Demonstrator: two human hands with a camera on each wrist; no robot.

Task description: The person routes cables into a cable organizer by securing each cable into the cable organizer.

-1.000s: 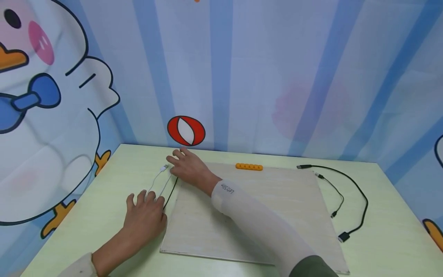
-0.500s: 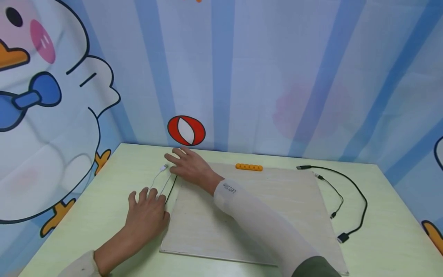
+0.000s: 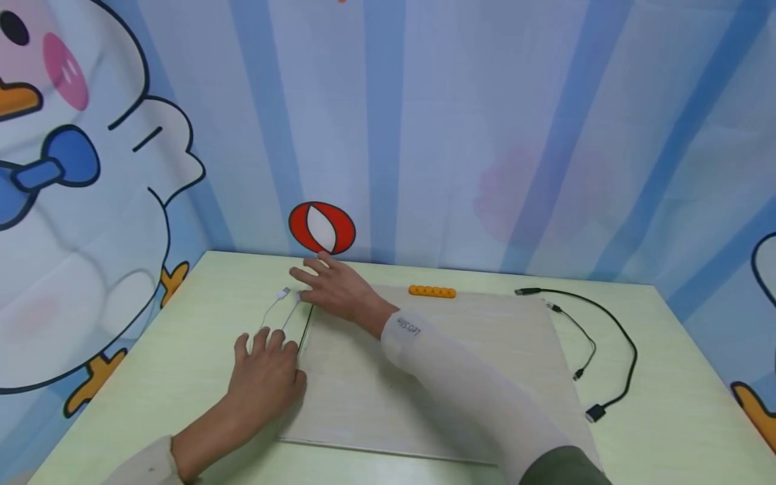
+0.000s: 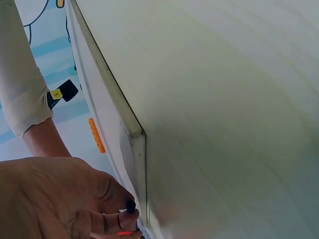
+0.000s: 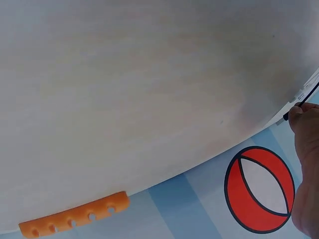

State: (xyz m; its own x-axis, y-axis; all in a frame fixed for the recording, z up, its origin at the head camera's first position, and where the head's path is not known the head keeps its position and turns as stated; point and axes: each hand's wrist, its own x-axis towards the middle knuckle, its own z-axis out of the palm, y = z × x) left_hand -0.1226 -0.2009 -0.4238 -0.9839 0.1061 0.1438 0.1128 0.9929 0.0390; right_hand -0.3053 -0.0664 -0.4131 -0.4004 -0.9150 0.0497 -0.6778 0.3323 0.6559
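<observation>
A thin black cable [image 3: 306, 330] stretches between my two hands, along the left edge of the pale board [image 3: 436, 384]. My left hand [image 3: 267, 380] pinches its near end; the left wrist view shows the black plug [image 4: 130, 205] between thumb and finger. My right hand [image 3: 336, 286] pinches the far end, with a black tip [image 5: 285, 116] poking out past the thumb in the right wrist view. To the left lie two white cables [image 3: 267, 311], their near parts hidden behind my left hand.
An orange cable holder [image 3: 432, 292] with several slots sits at the board's back edge. Right of the board lie a short black cable [image 3: 588, 337] and a longer, thicker black cable [image 3: 630, 337]. A patterned curtain [image 3: 436, 135] hangs behind the table.
My left hand has shifted right and slightly away from me, bringing the near end of the black cable closer to the board. My right hand has moved slightly right.
</observation>
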